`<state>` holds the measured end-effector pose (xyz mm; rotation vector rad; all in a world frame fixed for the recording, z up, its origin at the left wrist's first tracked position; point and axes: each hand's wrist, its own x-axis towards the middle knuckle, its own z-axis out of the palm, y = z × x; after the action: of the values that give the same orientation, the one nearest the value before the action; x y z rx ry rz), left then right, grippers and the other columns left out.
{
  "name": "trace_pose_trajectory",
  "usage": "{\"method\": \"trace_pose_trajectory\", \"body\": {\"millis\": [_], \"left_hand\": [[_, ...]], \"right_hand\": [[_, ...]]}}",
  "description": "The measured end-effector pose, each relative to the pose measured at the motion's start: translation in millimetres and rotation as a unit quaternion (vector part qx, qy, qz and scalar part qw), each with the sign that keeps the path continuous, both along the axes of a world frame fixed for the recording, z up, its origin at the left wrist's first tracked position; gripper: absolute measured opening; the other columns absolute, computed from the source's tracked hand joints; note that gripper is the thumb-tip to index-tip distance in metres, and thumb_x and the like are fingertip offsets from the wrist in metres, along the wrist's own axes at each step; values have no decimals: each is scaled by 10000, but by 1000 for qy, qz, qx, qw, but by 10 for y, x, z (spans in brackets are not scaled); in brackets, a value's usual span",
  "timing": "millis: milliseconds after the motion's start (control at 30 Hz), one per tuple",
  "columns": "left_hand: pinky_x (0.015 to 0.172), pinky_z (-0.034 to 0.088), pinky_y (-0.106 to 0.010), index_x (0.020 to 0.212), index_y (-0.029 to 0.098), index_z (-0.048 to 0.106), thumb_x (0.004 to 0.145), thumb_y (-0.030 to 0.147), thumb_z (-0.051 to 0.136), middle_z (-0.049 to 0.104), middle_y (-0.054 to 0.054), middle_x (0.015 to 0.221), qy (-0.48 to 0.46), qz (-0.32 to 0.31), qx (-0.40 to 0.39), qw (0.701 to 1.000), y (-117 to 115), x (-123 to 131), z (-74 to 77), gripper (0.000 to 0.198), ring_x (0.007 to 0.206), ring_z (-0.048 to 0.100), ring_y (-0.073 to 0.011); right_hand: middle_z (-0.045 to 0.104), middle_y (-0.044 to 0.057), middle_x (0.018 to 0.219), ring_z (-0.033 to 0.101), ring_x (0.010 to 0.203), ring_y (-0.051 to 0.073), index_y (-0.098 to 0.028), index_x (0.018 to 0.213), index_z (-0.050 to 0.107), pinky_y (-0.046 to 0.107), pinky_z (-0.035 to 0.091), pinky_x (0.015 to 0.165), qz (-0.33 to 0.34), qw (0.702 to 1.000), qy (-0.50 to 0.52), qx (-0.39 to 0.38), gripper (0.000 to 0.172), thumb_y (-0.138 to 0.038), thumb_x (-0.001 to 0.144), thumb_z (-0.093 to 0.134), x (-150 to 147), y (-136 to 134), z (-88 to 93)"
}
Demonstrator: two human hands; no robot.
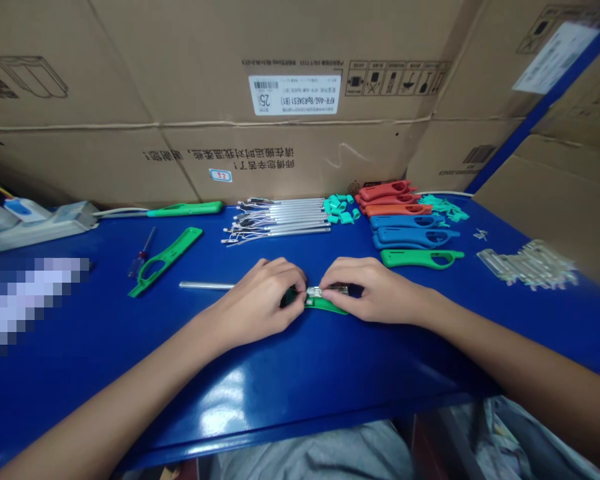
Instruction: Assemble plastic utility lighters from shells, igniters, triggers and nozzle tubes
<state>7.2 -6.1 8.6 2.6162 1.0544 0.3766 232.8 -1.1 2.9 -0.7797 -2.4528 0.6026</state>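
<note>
Both my hands meet at the middle of the blue table (pixel 290 380). My left hand (pixel 263 297) is closed on one end of a green plastic handle shell (pixel 325 305) with a small clear and metal part seated in it. My right hand (pixel 373 290) pinches the other end of the same shell. A thin metal tube (pixel 206 285) sticks out to the left from under my left hand, lying flat on the table.
At the back lie a row of metal tubes (pixel 280 219), teal clips (pixel 341 208), red (pixel 387 197), blue (pixel 413 230) and green (pixel 420 258) handle shells. Clear parts (pixel 530 265) sit right. A green shell (pixel 163 261), a screwdriver (pixel 141 253) and a power strip (pixel 35 223) lie left. Cardboard boxes (pixel 280 80) wall the back.
</note>
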Motion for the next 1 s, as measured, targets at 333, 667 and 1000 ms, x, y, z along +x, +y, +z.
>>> {"method": "trace_pose_trajectory", "body": {"millis": [333, 667, 1000], "left_hand": [[892, 434, -430, 899, 186, 611, 920, 226, 474, 687, -62, 1029, 7, 3, -17, 1000, -9, -4, 0, 145, 983, 607, -232], [904, 429, -445, 915, 186, 614, 930, 232, 470, 685, -62, 1032, 8, 3, -19, 1000, 3, -3, -5, 152, 989, 606, -233], [912, 421, -462, 905, 189, 604, 932, 227, 467, 679, -60, 1051, 14, -5, -20, 1000, -10, -11, -1, 145, 1006, 595, -235]], "right_hand": [[695, 67, 907, 638, 853, 169, -161, 922, 691, 291, 502, 780, 9, 1000, -12, 11, 111, -189, 922, 583, 10, 5, -14], [688, 68, 892, 634, 849, 174, -162, 906, 685, 298, 507, 783, 17, 1000, -10, 23, 78, -180, 905, 609, 6, 12, -45], [684, 76, 912, 632, 882, 185, -153, 927, 696, 309, 499, 822, 20, 999, -38, 26, 99, -179, 913, 602, -5, 6, -46]]}}
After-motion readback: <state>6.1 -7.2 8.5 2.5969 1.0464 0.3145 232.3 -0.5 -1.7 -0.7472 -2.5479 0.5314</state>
